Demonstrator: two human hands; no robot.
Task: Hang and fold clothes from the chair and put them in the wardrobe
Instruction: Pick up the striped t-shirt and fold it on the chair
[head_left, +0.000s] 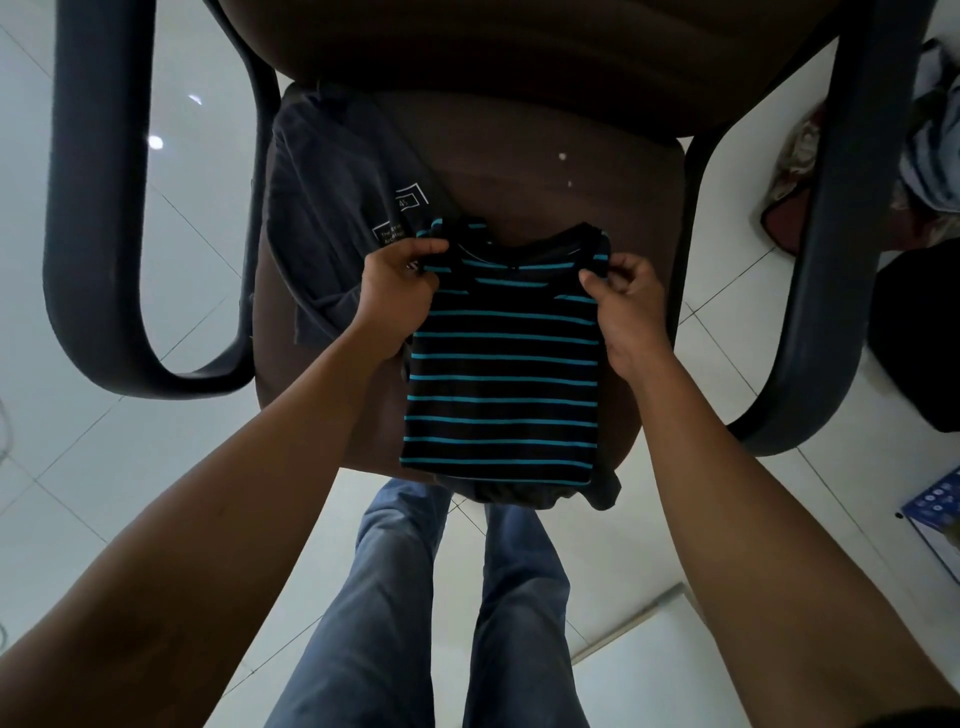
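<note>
A black T-shirt with thin teal stripes (501, 358) lies folded into a narrow rectangle on the brown seat of an armchair (545, 176), its neckline toward the chair back and its lower edge reaching the front edge of the seat. A bit of dark fabric pokes out below that lower edge and hangs over the seat front. The person's left hand (392, 296) pinches the shirt's left shoulder corner, thumb and fingers curled round the cloth. The right hand (626, 306) pinches the right shoulder corner in the same way, fingers bent over the edge. Both forearms reach in from the bottom of the view, one on each side of the shirt.

Beside the striped shirt, toward the left of the seat, lies a crumpled dark grey T-shirt (332, 208) with small white printed lettering and box outlines on it; the left hand partly overlaps it. The chair's black looped armrests (98, 218) stand on either side. Below the seat, the person's legs in blue jeans (395, 597) stand on a white tiled floor (78, 467). A heap of mixed fabric (810, 171) sits on the floor at the right, beyond the armrest.
</note>
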